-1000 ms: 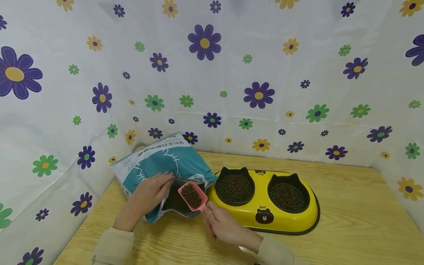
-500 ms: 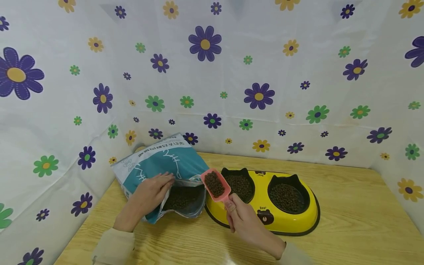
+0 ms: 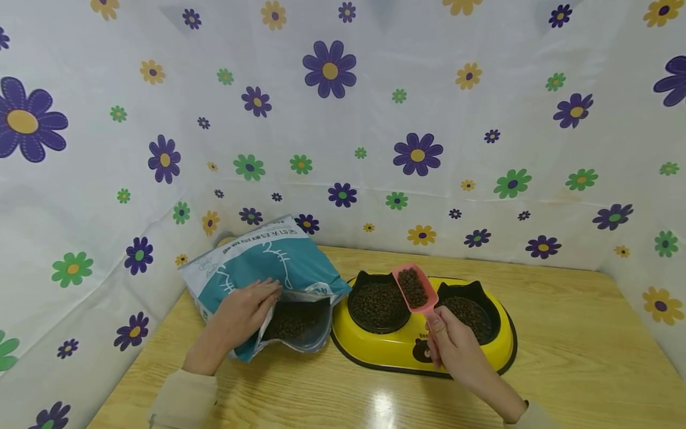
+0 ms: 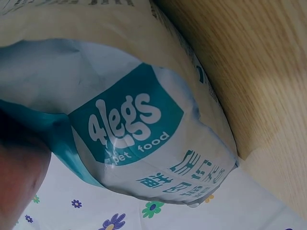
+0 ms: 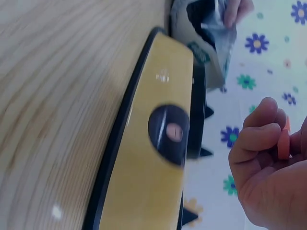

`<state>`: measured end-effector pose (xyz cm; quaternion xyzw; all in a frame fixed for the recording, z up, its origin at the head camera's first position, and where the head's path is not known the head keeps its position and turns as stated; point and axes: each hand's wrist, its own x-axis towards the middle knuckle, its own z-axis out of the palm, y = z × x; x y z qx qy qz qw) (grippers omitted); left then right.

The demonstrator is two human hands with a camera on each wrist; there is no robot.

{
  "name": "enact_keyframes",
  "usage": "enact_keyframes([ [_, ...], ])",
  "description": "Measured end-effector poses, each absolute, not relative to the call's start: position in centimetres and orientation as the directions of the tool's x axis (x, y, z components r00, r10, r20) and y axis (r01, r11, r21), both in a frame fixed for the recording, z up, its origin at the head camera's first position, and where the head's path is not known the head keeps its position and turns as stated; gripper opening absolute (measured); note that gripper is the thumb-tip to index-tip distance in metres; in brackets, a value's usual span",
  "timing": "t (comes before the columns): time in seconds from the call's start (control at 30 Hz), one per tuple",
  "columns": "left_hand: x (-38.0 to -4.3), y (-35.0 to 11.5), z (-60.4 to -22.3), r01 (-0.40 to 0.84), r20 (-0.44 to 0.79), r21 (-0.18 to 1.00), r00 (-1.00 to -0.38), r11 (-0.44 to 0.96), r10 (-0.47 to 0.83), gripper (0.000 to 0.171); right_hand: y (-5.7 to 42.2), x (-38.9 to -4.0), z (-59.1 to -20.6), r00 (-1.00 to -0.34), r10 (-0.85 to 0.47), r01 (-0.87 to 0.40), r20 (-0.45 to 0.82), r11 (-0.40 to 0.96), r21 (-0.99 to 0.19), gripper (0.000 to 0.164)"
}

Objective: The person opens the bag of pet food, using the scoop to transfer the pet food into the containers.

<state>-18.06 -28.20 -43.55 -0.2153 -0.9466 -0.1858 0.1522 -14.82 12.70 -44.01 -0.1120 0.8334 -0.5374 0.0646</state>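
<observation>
In the head view my right hand [image 3: 455, 345] grips the handle of a pink scoop [image 3: 426, 304] heaped with brown kibble [image 3: 412, 288]. The scoop is raised over the yellow double feeder [image 3: 370, 345], between its two black cat-eared bowls. Both the left bowl [image 3: 375, 329] and the right bowl [image 3: 495, 301] contain kibble. My left hand [image 3: 241, 316] holds the upper edge of the mouth of a blue and white pet food bag [image 3: 311, 262], its thumb hidden. Kibble shows inside the bag. The left wrist view shows the bag's "4legs pet food" label [image 4: 129, 120].
A wood-grain table [image 3: 579, 345] carries the bag on the left and the feeder to its right. Behind and at the sides hangs a white flowered cloth [image 3: 364, 119]. The bag's open mouth faces the near side, close to the feeder's left end.
My right hand has carried the filled scoop out from the bag's mouth, rightward past the left bowl to between the bowls. My left hand has stayed on the bag.
</observation>
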Motion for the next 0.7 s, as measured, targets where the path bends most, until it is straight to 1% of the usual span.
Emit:
enact_keyframes([
  [0.33, -18.1, -28.3, -43.5, 0.460, 0.371, 0.285, -0.862, 0.841, 0.346, 0.028, 16.9, -14.7, -44.4, -0.990, -0.138, -0.057, -0.008, 0.457, -0.888, 0.045],
  [0.6, -18.1, -28.4, -43.7, 0.458, 0.367, 0.284, -0.864, 0.842, 0.346, 0.028, 19.5, -14.3, -45.0, -0.996, -0.080, -0.012, -0.033, 0.506, -0.863, 0.045],
  [0.7, -18.2, -28.3, -43.7, 0.464, 0.372, 0.284, -0.860, 0.839, 0.349, 0.028, 20.4, -14.1, -45.1, -0.997, -0.054, 0.012, -0.051, 0.556, -0.831, 0.045],
])
